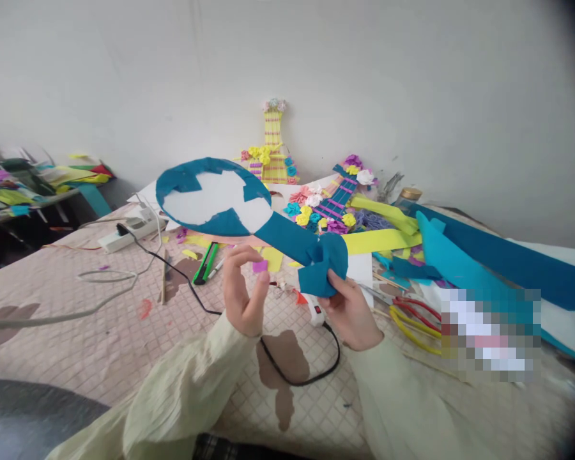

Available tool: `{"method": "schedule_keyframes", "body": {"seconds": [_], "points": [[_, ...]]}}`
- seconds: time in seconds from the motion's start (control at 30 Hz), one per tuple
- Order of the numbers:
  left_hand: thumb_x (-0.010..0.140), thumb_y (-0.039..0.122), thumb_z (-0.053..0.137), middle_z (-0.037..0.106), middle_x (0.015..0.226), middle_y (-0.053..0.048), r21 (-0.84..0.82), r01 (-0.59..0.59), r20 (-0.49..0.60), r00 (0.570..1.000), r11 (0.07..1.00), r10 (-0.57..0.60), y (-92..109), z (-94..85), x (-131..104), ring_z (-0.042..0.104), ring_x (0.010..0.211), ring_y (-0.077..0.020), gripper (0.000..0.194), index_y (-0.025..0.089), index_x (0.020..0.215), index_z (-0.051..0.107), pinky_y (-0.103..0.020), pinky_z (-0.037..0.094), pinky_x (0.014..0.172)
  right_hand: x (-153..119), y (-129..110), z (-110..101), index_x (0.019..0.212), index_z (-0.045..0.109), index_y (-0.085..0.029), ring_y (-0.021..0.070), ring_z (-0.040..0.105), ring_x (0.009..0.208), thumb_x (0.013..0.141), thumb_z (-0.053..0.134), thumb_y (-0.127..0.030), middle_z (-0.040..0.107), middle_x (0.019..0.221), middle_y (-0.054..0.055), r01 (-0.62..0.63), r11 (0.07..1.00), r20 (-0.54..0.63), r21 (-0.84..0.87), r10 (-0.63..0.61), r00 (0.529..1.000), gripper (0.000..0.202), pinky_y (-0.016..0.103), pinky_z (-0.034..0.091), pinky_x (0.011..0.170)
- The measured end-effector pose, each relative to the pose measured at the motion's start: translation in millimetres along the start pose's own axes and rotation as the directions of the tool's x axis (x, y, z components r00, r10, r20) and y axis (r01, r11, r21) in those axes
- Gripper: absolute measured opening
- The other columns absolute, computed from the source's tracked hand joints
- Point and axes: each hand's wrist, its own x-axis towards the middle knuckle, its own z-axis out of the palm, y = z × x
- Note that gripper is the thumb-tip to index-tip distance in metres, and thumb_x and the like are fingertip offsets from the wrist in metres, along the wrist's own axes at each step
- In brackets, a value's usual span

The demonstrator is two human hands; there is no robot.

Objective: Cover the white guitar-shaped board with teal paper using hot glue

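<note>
My right hand (352,310) pinches the rounded end of a paddle-shaped cutout (287,236). Blue-green paper wraps its narrow neck and small end, and folded strips of it edge the white face of the large oval. At the small end, a loose paper flap (314,278) sticks out. Below the neck, my left hand (244,291) is raised with fingers curled and thumb apart, not touching the cutout. A small purple paper piece (259,266) shows at its thumb tip; I cannot tell whether it touches. Partly behind my right hand is a white device with a red switch (317,313).
A green utility knife (206,263) lies left of my hands, near a white power strip (133,233). Scissors with red and yellow handles (414,316) lie right, beside large blue-green paper sheets (479,275). Flower-trimmed paper crafts (338,201) stand behind. A black cord (297,383) loops in front.
</note>
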Motion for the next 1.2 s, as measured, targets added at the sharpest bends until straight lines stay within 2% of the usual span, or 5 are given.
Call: {"method": "schedule_keyframes", "body": {"seconds": [0.17, 0.5, 0.93, 1.1, 1.2], "points": [[0.075, 0.02, 0.06, 0.058, 0.084, -0.006, -0.118, 0.068, 0.393, 0.919, 0.991, -0.016, 10.8, -0.2, -17.4, 0.056, 0.081, -0.0178, 0.02, 0.017, 0.094, 0.053, -0.032, 0.046, 0.073, -3.8, -2.2, 2.5, 0.058, 0.061, -0.014, 0.0024, 0.04, 0.032, 0.061, 0.073, -0.032, 0.055, 0.042, -0.004, -0.108, 0.984, 0.126, 0.142, 0.09, 0.988, 0.022, 0.012, 0.034, 0.032], [0.07, 0.019, 0.068, 0.062, 0.079, -0.005, -0.22, 0.053, 0.368, 0.929, 0.974, 0.032, 30.7, 18.0, -12.7, 0.057, 0.079, -0.017, 0.016, 0.017, 0.081, 0.057, -0.03, 0.045, 0.074, -6.7, 4.9, -7.1, 0.064, 0.066, -0.018, 0.0028, 0.037, 0.03, 0.057, 0.072, -0.027, 0.047, 0.037, -0.007, -0.251, 0.959, 0.26, 0.128, 0.212, 0.942, 0.012, 0.011, 0.036, 0.03], [0.073, 0.041, 0.055, 0.041, 0.042, 0.005, -0.436, 0.766, 0.373, 0.632, 0.473, -0.679, -6.1, 30.0, 14.2, 0.039, 0.035, -0.0068, 0.035, 0.017, 0.052, 0.039, -0.02, 0.027, 0.034, 0.1, -9.5, -12.5, 0.069, 0.057, -0.017, 0.011, 0.048, 0.042, 0.076, 0.057, -0.046, 0.054, 0.053, -0.001, 0.067, 0.906, 0.206, -0.418, 0.022, 0.978, 0.029, 0.023, 0.036, 0.037], [0.072, 0.036, 0.056, 0.041, 0.039, 0.005, -0.398, 0.737, 0.275, 0.664, 0.546, -0.696, -28.2, 28.0, 6.8, 0.04, 0.035, -0.0068, 0.032, 0.018, 0.051, 0.04, -0.021, 0.03, 0.036, -6.2, -33.6, -5.0, 0.116, 0.05, -0.023, 0.0214, 0.055, 0.09, 0.074, 0.063, -0.038, 0.054, 0.105, 0.008, 0.533, 0.205, 0.359, -0.821, -0.54, 0.761, 0.047, 0.039, 0.046, 0.074], [0.074, 0.038, 0.056, 0.046, 0.043, 0.004, -0.346, 0.714, 0.298, 0.699, 0.609, -0.65, -38.9, 25.5, -5.3, 0.042, 0.037, -0.007, 0.03, 0.017, 0.055, 0.046, -0.021, 0.033, 0.038, -12.7, -42.3, 14.5, 0.118, 0.051, -0.026, 0.0296, 0.037, 0.118, 0.074, 0.064, -0.033, 0.047, 0.124, 0.01, 0.704, -0.288, 0.761, -0.649, -0.219, 0.611, 0.047, 0.05, 0.03, 0.096]]}}
